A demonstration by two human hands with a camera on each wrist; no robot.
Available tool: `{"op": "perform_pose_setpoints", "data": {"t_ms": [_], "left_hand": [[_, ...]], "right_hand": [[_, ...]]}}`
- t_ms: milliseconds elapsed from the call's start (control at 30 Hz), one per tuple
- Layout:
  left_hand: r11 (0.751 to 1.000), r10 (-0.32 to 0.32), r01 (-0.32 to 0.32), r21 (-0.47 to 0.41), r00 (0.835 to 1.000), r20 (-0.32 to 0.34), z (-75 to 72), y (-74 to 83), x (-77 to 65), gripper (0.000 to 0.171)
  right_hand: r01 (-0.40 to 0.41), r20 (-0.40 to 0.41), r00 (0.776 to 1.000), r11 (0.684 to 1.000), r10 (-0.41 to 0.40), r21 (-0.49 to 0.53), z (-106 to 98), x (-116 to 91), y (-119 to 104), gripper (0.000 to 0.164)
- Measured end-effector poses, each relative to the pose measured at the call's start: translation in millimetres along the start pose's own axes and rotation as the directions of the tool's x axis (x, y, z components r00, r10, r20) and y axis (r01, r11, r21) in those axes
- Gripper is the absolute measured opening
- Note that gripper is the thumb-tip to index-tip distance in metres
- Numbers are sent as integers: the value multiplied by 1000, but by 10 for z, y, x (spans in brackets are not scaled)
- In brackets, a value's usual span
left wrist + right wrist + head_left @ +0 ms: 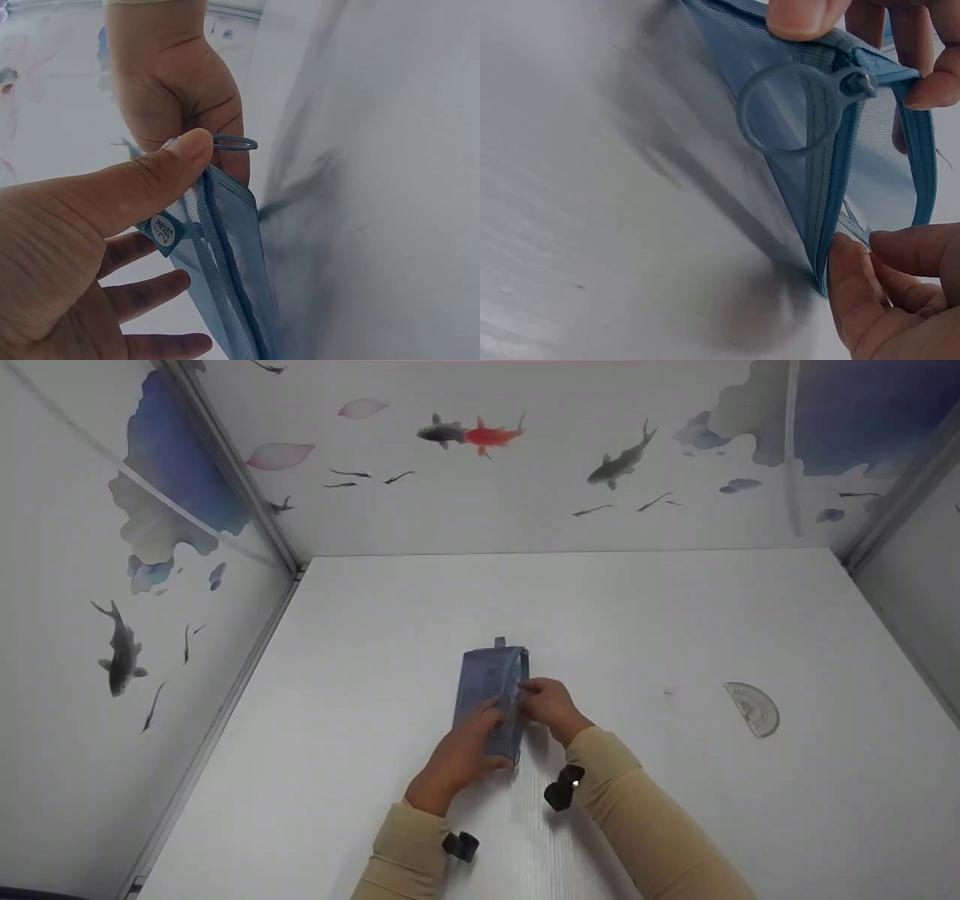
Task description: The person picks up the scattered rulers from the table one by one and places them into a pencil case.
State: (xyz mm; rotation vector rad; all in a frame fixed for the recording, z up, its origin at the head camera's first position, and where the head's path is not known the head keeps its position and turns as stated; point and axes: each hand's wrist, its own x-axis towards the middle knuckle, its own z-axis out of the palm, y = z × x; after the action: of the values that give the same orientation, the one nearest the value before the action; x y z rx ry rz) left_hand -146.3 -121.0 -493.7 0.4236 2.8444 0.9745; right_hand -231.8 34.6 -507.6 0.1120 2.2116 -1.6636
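A blue mesh zipper pouch [478, 679] stands out from the white tabletop in the middle of the head view. My left hand [457, 754] grips its near end, the thumb lying over the edge close to the zipper's ring pull [744, 112]. In the right wrist view the zipper [840, 172] is undone and its two sides stand apart. Thumb and fingertips of my right hand [551, 709] pinch at the opening's edge, farther along the pouch. A round white label [163, 230] shows on a blue tab under my left thumb.
To the right on the tabletop [637, 810] lies a clear half-round protractor [754, 710]. A small, faint clear piece [670, 694] is between it and my right hand. White panels printed with fish [621, 461] enclose the table at the back and sides.
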Motion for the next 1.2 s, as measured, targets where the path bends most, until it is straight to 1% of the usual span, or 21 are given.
{"op": "perform_pose_setpoints", "data": {"t_ms": [167,233,367,500,733,933,1067,1200], "left_hand": [[1000,9,-9,-2,1000,-1,-1,-6,9,53],[1000,12,-12,1,1000,-2,-1,-9,10,52],[1000,4,-4,4,1000,-1,0,-13,10,52],[1000,2,-2,1,1000,-1,-2,-10,7,53],[1000,5,-5,-1,1000,-3,-15,-1,2,54],[1000,1,-1,3,1000,-6,-14,5,-3,54],[1000,14,-13,16,1000,-18,-9,4,-6,54],[999,30,-29,23,999,-27,-7,0,-2,56]], "right_hand": [[50,-7,999,997,-50,-64,26,-44,-31,34],[62,-2,998,995,-63,-79,37,-56,-38,34],[112,23,994,985,-110,-133,62,-67,-46,34],[139,40,990,973,-134,-183,79,-68,-57,34],[140,17,990,976,-139,-166,74,-68,-61,34],[138,-3,990,985,-139,-101,66,-71,-53,34],[147,-17,989,986,-149,-75,56,-60,-41,33],[147,-34,988,986,-150,-82,35,-42,-28,33]]}}
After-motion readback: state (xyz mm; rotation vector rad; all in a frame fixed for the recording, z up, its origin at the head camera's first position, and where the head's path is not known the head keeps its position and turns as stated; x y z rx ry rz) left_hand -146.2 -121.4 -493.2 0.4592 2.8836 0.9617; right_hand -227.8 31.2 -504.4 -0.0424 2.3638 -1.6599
